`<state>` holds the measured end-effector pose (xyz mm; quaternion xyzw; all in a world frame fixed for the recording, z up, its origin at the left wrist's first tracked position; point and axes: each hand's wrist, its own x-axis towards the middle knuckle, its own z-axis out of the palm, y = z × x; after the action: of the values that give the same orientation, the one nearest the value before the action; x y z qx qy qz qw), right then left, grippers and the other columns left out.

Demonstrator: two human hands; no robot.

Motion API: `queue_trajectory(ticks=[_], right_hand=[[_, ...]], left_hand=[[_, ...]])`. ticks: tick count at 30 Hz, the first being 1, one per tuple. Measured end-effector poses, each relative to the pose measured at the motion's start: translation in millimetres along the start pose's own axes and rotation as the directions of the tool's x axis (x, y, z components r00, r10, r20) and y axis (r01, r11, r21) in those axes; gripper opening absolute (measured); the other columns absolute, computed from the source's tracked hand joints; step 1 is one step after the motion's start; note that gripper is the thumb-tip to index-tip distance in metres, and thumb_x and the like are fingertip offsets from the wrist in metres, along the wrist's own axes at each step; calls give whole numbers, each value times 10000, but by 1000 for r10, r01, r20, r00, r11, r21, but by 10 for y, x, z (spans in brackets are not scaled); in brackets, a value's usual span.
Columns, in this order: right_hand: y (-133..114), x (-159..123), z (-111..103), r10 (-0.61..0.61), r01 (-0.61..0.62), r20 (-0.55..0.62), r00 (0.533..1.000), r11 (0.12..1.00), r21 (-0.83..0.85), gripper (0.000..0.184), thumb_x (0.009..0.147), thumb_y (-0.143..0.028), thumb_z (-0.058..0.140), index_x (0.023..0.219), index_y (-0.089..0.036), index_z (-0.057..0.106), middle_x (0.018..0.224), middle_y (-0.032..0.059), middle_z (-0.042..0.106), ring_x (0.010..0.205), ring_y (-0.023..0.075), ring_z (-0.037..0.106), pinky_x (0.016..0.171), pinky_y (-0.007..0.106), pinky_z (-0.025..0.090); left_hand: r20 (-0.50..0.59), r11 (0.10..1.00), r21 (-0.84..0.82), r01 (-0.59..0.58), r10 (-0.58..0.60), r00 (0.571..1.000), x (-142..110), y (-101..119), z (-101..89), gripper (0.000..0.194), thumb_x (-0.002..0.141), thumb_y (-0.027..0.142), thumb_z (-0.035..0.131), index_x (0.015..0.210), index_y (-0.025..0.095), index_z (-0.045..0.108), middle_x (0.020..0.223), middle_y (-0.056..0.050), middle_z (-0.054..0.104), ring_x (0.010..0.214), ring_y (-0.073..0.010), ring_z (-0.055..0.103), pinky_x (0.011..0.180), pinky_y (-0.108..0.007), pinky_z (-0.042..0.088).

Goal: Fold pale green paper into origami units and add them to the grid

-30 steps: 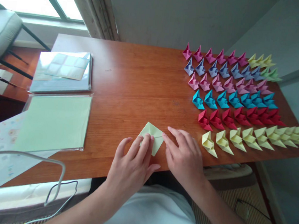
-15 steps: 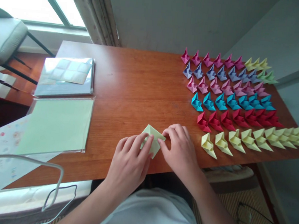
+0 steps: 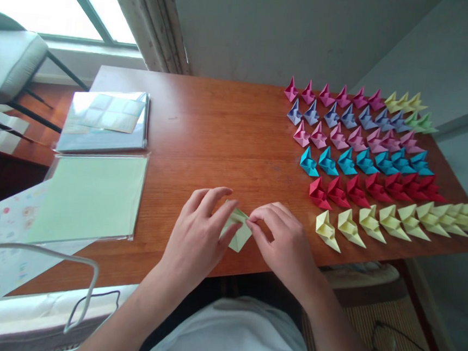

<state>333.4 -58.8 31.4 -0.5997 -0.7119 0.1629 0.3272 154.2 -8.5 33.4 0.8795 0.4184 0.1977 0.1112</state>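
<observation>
A small piece of pale yellow-green origami paper (image 3: 240,240), folded into a pointed shape, is between my two hands near the table's front edge. My left hand (image 3: 200,230) is at its left side, thumb over the paper and forefinger along the upper edge, partly covering it. The other left fingers are curved and raised. With thumb and forefinger, my right hand (image 3: 282,234) pinches the paper's right corner. The fold under my fingertips is hidden. Just right of that hand begins a row of pale yellow folded paper pieces (image 3: 326,230).
Rows of red (image 3: 318,192), blue (image 3: 309,161), pink (image 3: 301,134), purple (image 3: 294,112) and magenta folded pieces (image 3: 291,90) fill the table's right side. At left lie a pack of light green paper (image 3: 93,196), another plastic-wrapped pack (image 3: 101,139) and a white cable (image 3: 47,251).
My left hand has shifted slightly left, its fingers lifting off the paper's middle. My right fingertips have closed on the right corner, and the paper has tilted a little.
</observation>
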Motion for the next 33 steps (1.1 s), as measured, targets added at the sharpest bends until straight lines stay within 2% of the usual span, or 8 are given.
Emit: queue_trajectory(ticks=[2,7,13,17,20,23,28,33], right_hand=[[-54,10,-53,-84,84,-24,996,996,11,111,980,-130,557,925,-209,611,870,35,688,849,185,617,800,325,505],[-159,16,-183,-139,151,-87,986,978,145,204,952,-133,623,1127,-239,614,942,25,707,889,171,645,826,326,541],[-4,-68,-157,187,-144,-70,980,904,404,508,880,-273,743,1340,-263,527,1204,61,671,1026,186,656,920,338,553],[76,-93,-43,257,-229,20,966,821,523,425,886,-279,732,1276,-272,562,1101,37,693,951,175,667,866,314,565],[75,-53,-12,248,-227,20,969,847,480,209,911,-232,696,1108,-265,636,951,0,705,842,148,653,791,279,548],[68,8,-44,154,-128,-38,987,915,383,75,924,-176,669,953,-245,668,856,-14,695,778,133,630,741,268,522],[112,56,-85,-67,102,-147,987,965,241,203,927,-56,612,964,-241,687,931,29,724,895,177,659,807,331,543],[213,6,-12,-273,269,-214,938,962,-49,300,874,17,636,1053,-217,694,1002,69,743,963,218,627,860,382,555]], left_hand=[[27,999,-26,-40,41,999,46,-1,-79,115,953,270,610,984,201,697,1184,-77,698,1083,-266,583,932,-414,481],[101,967,-220,-130,155,983,115,6,-213,135,973,215,564,916,216,687,804,-3,688,774,-172,567,736,-329,426],[49,784,-590,194,-205,977,78,-19,-199,114,922,186,633,810,179,655,752,9,633,695,-119,551,665,-246,432],[143,504,-803,316,-353,925,20,-42,-99,81,896,247,686,870,177,654,815,-9,667,769,-144,598,715,-253,477],[198,417,-840,347,-361,911,-1,-50,-57,88,888,251,697,910,179,652,834,-13,682,773,-147,611,716,-250,490],[158,512,-800,314,-324,933,7,-76,-90,40,879,200,691,893,185,657,826,-5,682,774,-143,622,726,-246,492],[26,778,-619,106,-115,993,33,-127,-172,170,853,51,616,920,188,691,918,-19,714,853,-150,665,792,-260,516],[-214,970,-168,-178,140,967,-7,-149,-60,235,861,28,583,1007,182,684,1017,-64,742,946,-227,642,847,-373,490]])
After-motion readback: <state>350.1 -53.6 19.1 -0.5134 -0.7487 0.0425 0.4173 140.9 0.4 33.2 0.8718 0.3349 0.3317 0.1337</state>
